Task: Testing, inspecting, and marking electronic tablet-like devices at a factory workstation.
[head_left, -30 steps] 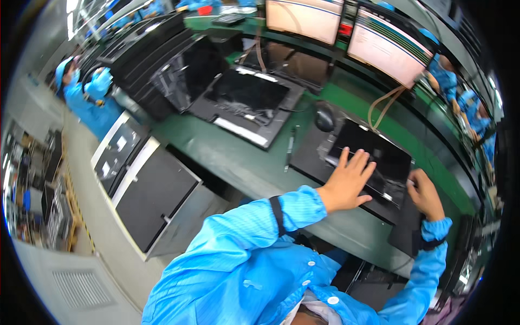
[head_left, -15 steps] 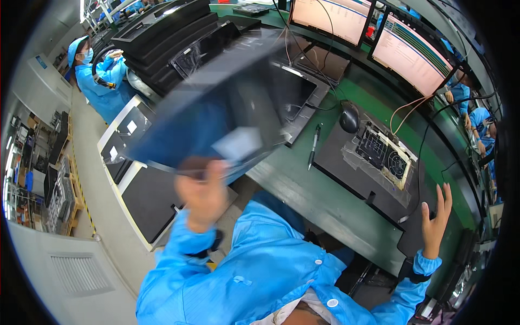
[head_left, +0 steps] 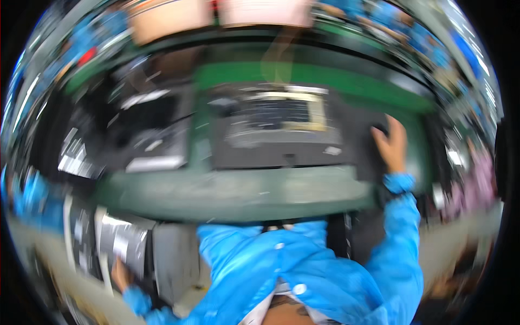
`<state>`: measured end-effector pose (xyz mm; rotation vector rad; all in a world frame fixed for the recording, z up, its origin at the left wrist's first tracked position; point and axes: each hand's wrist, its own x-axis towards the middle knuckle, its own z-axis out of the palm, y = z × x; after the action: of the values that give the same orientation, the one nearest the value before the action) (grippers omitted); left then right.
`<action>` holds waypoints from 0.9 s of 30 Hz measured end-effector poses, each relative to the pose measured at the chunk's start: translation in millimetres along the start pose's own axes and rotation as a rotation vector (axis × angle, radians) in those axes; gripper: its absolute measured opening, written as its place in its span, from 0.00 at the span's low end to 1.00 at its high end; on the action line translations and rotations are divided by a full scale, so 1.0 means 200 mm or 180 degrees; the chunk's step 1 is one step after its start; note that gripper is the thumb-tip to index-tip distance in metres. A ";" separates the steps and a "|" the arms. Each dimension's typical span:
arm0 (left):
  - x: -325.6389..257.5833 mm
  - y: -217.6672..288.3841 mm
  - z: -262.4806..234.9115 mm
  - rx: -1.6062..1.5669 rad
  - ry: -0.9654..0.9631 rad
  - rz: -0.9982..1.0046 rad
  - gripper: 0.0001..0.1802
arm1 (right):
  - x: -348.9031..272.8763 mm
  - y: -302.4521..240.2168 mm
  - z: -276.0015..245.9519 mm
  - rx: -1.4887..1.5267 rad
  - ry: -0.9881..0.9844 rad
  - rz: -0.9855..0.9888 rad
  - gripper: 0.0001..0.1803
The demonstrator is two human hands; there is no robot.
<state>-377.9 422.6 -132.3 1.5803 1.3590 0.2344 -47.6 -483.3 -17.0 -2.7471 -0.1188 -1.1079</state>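
Observation:
Down at the lower left, my left hand point(head_left: 121, 275) is at the near edge of a thin dark panel point(head_left: 130, 252) with a shiny clear film and a white patch. The panel lies low beside the workbench; blur hides whether my fingers still grip it. My right hand point(head_left: 394, 147) is over the right part of the bench, thumb and fingers apart, next to a small dark rounded thing too blurred to name. In the middle, a dark board with a pale yellow frame point(head_left: 318, 111) rests on a black mat point(head_left: 249, 157).
On the left of the green workbench point(head_left: 238, 197) is a dark flat device point(head_left: 151, 116) among other blurred items. Two monitors point(head_left: 168, 19) stand along the back. People in blue point(head_left: 390, 19) are beyond the bench. A grey box point(head_left: 174, 254) stands below its front edge.
My left hand has carried the film-covered panel from in front of me down to the lower left. My right hand has moved forward over the bench. The view has swung to the right.

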 end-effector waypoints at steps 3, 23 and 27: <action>-0.43 0.31 0.09 0.3123 0.1733 0.1963 0.24 | -0.04 0.12 0.01 -0.0022 0.0007 0.0352 0.35; -1.93 0.79 1.90 0.0507 -0.3238 0.5001 0.05 | -0.08 0.14 -0.02 0.0024 -0.0165 -0.0052 0.26; -1.93 0.76 1.93 0.0563 -0.3200 0.5169 0.04 | -0.08 0.17 -0.07 0.0603 0.0445 0.0670 0.27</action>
<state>-152.4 -87.8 -35.8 2.1233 -0.8477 0.1980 -63.5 -519.7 -23.5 -2.4428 0.0786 -1.1608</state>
